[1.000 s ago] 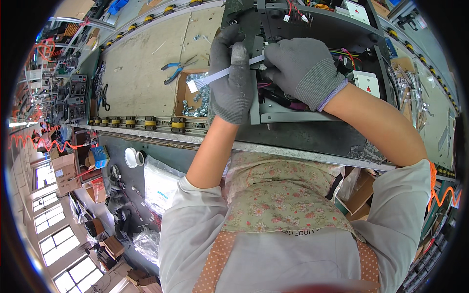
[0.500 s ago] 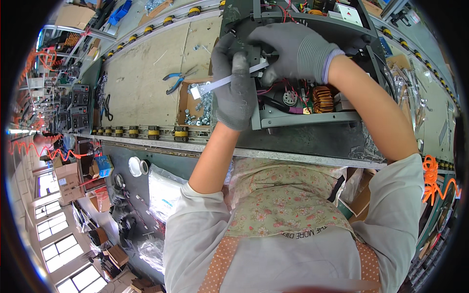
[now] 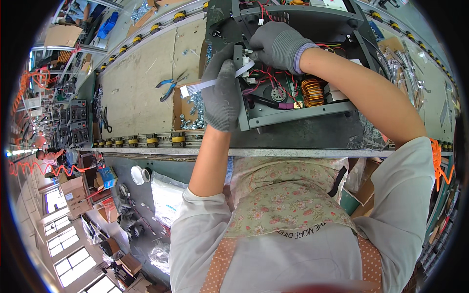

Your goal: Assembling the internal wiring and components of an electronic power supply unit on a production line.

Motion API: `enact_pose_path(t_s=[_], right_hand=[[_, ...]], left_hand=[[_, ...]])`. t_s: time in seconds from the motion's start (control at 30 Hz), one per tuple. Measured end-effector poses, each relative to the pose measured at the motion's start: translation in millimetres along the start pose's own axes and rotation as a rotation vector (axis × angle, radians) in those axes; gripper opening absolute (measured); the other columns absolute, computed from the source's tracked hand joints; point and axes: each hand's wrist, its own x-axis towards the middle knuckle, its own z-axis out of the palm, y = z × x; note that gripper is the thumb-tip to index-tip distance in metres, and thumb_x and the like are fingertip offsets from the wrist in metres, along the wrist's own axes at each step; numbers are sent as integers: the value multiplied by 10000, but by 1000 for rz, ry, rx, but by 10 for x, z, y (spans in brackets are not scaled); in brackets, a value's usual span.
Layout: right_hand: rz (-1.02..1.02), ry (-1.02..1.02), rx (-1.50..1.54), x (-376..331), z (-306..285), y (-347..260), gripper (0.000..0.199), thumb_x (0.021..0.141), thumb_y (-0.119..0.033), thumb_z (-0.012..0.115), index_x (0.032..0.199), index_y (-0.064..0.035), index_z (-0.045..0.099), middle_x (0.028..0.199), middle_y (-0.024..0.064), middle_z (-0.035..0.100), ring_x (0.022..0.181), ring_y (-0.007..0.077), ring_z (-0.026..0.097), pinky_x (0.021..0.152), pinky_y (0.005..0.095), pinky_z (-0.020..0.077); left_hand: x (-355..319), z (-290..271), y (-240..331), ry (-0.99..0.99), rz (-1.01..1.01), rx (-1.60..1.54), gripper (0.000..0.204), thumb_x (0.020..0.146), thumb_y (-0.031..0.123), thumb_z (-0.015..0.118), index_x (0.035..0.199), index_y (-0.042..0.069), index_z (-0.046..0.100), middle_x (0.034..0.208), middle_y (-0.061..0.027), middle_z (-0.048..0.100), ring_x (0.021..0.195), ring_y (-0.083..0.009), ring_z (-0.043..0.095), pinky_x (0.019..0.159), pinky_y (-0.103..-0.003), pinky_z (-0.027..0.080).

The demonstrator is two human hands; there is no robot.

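A flat white ribbon cable [image 3: 244, 68] with a white plug [image 3: 184, 91] at its free end runs across my left hand [image 3: 221, 97]. That hand is closed at the left end of a grey metal chassis [image 3: 303, 114], the cable passing between its thumb and fingers. Over the chassis, my right hand [image 3: 277, 46] has its fingers pinched close to the end panel; what lies between the fingertips is hidden. Inside the chassis show a copper-wound coil [image 3: 312, 93], a round part [image 3: 278, 93], and red and black wires. Both hands wear grey gloves.
Left of the chassis stands a cardboard box of screws [image 3: 189, 115], with blue-handled pliers [image 3: 168, 88] beside it. Black-handled scissors [image 3: 106, 120] lie farther left. Roller tracks [image 3: 151, 140] edge the bench. Loose metal parts [image 3: 413, 83] lie to the right.
The chassis appears shifted slightly left in view, along with the bench. My right hand has moved left and a little down its wrist, uncovering more wires inside; the cable still crosses my left hand.
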Motion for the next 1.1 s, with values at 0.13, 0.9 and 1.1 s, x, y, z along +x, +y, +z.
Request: enact_pose_path(t_s=[0.13,0.9,1.1], right_hand=[[-42,36,-11,-1,-29,29,190,862,-235,683,935,-76,757,898,163,707,891,347,688,836,455,550],[68,-419,-97,-759,-571,-117,359,889,-352,605,1034,-65,764,983,189,732,906,360,708,845,441,559],[-217,-459,155,-794,-506,-15,279,897,-247,580,1047,-56,717,960,164,709,933,337,676,852,445,525]], left_hand=[[-18,16,23,-8,-56,-100,444,991,241,431,1251,-88,576,1100,-159,646,968,-204,596,904,-331,476],[520,373,820,-494,95,-25,473,981,144,520,1439,29,527,1251,-175,582,1092,-208,537,1006,-320,414],[614,483,838,-469,202,375,388,895,152,661,1276,83,686,1023,-104,725,899,-182,667,868,-347,528]])
